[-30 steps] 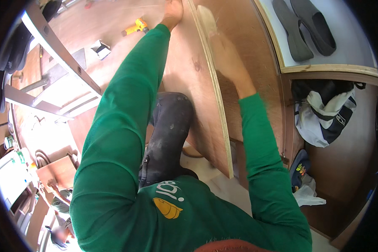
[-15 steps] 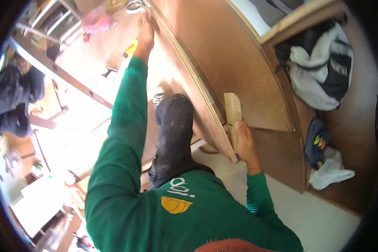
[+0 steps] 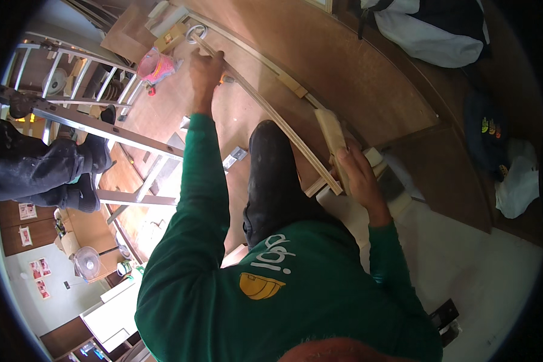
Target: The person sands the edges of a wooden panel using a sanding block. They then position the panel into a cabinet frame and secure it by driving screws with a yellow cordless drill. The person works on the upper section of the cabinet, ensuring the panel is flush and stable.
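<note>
A long wooden panel (image 3: 271, 114), seen nearly edge-on with its layered edge up, slants from the far left toward my lap. My left hand (image 3: 205, 75) grips its far part, fingers curled at the edge. Close to the panel's near end, my right hand (image 3: 359, 175) holds a short, flat piece of pale wood (image 3: 330, 130), thumb laid along it. The fingers under that piece are mostly hidden. My bent knee (image 3: 270, 145) is just left of the panel.
Another person's legs (image 3: 48, 160) are on a metal ladder (image 3: 105, 125) at the left. A pink bag (image 3: 157, 65), a cardboard box (image 3: 171, 37) and a white ring (image 3: 196, 33) lie at the far end. Bags (image 3: 428, 30) and a dark cap (image 3: 487, 130) rest at the right.
The panel has tipped to a more edge-on position, uncovering wood and a gap behind it. My left fingers, straighter before, now curl at its edge. My view has shifted, showing more of the ladder.
</note>
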Demonstrator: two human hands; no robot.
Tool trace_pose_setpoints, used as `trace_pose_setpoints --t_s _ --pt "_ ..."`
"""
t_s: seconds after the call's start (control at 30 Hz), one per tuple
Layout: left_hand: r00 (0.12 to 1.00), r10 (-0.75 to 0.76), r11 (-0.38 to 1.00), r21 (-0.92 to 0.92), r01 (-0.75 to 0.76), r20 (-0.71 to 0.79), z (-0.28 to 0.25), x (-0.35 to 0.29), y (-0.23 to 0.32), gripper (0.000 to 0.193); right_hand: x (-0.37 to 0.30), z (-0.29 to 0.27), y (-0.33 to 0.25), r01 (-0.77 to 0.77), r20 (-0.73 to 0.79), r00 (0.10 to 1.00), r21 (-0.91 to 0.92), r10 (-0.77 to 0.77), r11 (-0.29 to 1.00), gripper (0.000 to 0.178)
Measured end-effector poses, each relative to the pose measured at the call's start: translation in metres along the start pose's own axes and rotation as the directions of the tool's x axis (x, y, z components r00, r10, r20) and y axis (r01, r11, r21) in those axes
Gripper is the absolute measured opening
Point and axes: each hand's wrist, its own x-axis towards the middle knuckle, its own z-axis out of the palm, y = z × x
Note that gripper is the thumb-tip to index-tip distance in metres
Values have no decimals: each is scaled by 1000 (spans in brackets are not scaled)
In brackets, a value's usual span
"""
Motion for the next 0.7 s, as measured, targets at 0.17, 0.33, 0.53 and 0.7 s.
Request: trace_pose_setpoints --t_s 0.17,0.33,0.53,0.7 --pt "985 47 982 -173 -77 -168 -7 89 -78 67 37 14 1 115 212 973 -123 -87 986 67" --pt "994 -93 740 -672 29 -59 31 117 -95 35 103 45 8 176 392 913 -139 -109 975 74" --pt "988 -155 547 -834 70 -19 48 92 -78 39 240 105 14 453 411 839 -166 -355 876 66" --pt "948 -301 338 -917 211 107 48 109 -114 55 361 182 -20 473 386 840 -177 -381 863 63"
